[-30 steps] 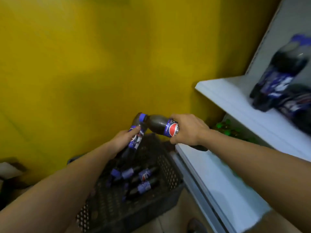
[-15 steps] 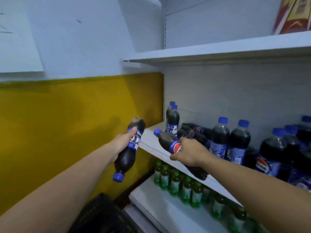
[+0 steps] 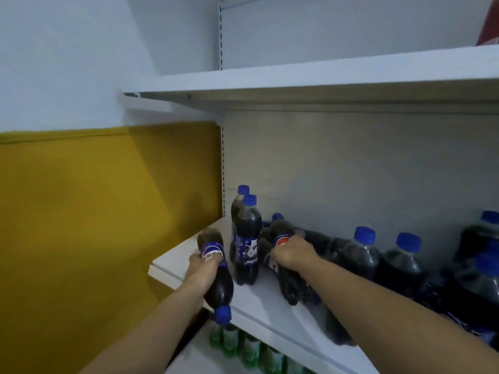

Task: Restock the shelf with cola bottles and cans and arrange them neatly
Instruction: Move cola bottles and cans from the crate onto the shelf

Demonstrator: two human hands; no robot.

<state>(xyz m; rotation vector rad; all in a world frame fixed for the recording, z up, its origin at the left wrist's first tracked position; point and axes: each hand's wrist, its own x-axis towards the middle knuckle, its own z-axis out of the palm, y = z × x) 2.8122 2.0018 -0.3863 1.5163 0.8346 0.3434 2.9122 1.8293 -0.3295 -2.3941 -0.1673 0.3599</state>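
My left hand [image 3: 201, 268] grips a small cola bottle [image 3: 219, 284] upside down, its blue cap pointing toward me, over the left end of the white middle shelf [image 3: 259, 306]. My right hand [image 3: 293, 252] holds a second small cola bottle [image 3: 280, 233] tilted, cap up and away, among other bottles lying on that shelf. Two small cola bottles [image 3: 247, 238] stand upright between my hands. Larger cola bottles [image 3: 361, 255] with blue caps stand further right.
A white upper shelf [image 3: 310, 85] hangs overhead. Green bottles [image 3: 251, 349] line the shelf below. A yellow and white wall [image 3: 94, 198] closes the left side. Something red [image 3: 488, 22] sits on the upper shelf at far right.
My view rose from the crate to the shelf. Both hands moved forward with their bottles onto the middle shelf; the right-hand bottle now rests among the lying bottles.
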